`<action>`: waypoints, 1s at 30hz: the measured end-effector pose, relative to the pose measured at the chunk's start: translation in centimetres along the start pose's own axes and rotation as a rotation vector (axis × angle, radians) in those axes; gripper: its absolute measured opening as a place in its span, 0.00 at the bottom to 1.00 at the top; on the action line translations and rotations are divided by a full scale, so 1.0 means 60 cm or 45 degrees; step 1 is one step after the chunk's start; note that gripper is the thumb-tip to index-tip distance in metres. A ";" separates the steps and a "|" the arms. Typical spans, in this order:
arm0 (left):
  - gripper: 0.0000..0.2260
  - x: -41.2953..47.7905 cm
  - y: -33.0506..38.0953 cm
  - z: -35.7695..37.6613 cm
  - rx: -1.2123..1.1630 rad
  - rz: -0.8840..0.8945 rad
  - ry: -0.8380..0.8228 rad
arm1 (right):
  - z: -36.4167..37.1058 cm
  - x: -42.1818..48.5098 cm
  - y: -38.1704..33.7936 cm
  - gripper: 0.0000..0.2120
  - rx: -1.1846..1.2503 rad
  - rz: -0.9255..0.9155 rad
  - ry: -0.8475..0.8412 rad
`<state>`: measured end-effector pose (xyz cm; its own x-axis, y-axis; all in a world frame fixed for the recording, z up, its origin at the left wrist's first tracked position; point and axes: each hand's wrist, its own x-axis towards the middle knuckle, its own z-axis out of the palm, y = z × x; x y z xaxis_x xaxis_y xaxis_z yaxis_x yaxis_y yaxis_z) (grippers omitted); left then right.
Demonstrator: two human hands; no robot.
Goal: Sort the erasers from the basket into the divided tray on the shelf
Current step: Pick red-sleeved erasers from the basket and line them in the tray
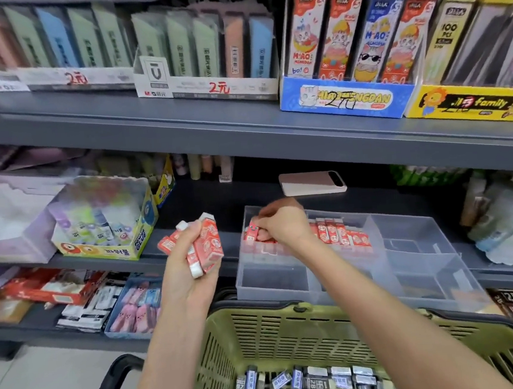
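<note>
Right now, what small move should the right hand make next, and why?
Probably lower the red eraser in the right hand into the rear-left compartment of the tray and let go: it sits by the red row standing there, and the left hand holds more red ones.

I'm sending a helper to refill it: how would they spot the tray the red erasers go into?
Find the dark grey shelving's middle shelf, right of the yellow glue display box. Just above the green basket sits the clear divided tray. Unlike the printed boxes nearby, it is see-through plastic, with red erasers lined up in its back-left compartment.
</note>
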<state>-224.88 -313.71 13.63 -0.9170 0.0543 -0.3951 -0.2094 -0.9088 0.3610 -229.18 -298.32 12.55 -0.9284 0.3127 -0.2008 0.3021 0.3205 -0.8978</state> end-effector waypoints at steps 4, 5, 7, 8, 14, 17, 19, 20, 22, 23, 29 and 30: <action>0.03 0.003 0.000 -0.003 0.028 0.003 0.029 | 0.003 0.008 0.005 0.04 -0.155 0.002 -0.054; 0.03 0.003 -0.001 -0.003 0.035 0.000 0.029 | 0.004 0.010 0.006 0.01 -0.158 0.013 -0.062; 0.03 0.003 -0.002 -0.003 0.050 -0.009 0.033 | 0.005 0.016 0.006 0.05 -0.141 0.045 -0.078; 0.03 0.003 -0.002 -0.003 0.054 -0.012 0.033 | 0.005 0.016 0.005 0.06 -0.137 0.067 -0.096; 0.13 -0.007 -0.008 0.001 0.167 -0.019 -0.019 | -0.007 -0.019 -0.022 0.08 -0.439 -0.237 0.085; 0.14 -0.006 -0.009 -0.001 0.287 0.049 -0.119 | -0.018 -0.081 -0.048 0.12 -0.026 -0.310 -0.138; 0.10 -0.008 -0.011 -0.004 0.428 0.125 -0.240 | -0.024 -0.119 -0.060 0.10 0.136 -0.267 -0.405; 0.07 -0.011 -0.013 -0.005 0.503 0.170 -0.279 | -0.027 -0.134 -0.062 0.09 0.184 -0.258 -0.474; 0.07 -0.020 -0.020 -0.006 0.614 0.235 -0.324 | -0.037 -0.151 -0.057 0.07 0.278 -0.242 -0.506; 0.08 -0.024 -0.025 -0.005 0.650 0.243 -0.337 | -0.047 -0.155 -0.051 0.06 0.332 -0.231 -0.488; 0.25 -0.057 -0.071 0.021 0.657 -0.021 -0.241 | -0.199 -0.118 0.020 0.02 0.231 -0.266 0.353; 0.25 -0.061 -0.078 0.027 0.642 -0.078 -0.242 | -0.223 -0.103 0.033 0.03 0.058 -0.270 0.486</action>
<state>-221.09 -308.99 14.74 -0.9335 0.2172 -0.2853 -0.3584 -0.5927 0.7213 -219.96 -287.65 17.26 -0.8196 0.5552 0.1413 0.0958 0.3761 -0.9216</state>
